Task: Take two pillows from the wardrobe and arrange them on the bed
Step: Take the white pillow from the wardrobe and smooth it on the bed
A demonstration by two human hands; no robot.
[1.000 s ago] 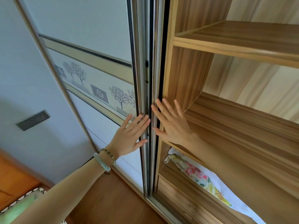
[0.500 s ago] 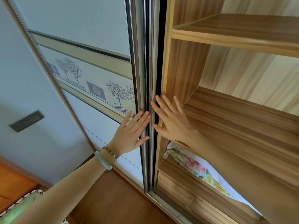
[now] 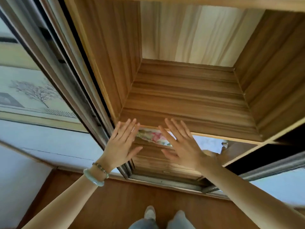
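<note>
The wooden wardrobe [image 3: 189, 96] stands open in front of me, its sliding door [image 3: 33, 96] pushed to the left. On the lower shelf lies a floral pillow [image 3: 153, 137] beside a pale blue-white pillow [image 3: 208, 143]; the shelf board above and my hands hide most of both. My left hand [image 3: 122, 144], with two bracelets at the wrist, is held out with straight fingers in front of the shelf's front edge. My right hand [image 3: 183, 144] is spread flat beside it, over the floral pillow. Neither hand holds anything.
An empty wooden shelf [image 3: 189, 103] sits above the pillows. The door track [image 3: 165, 180] runs along the wooden floor [image 3: 132, 204]. A second sliding door [image 3: 272, 167] is at the right. My feet [image 3: 165, 217] stand close to the wardrobe.
Both hands have left the sliding door edge and moved right, in front of the pillow shelf. My view has swung right and down to face the open compartment.
</note>
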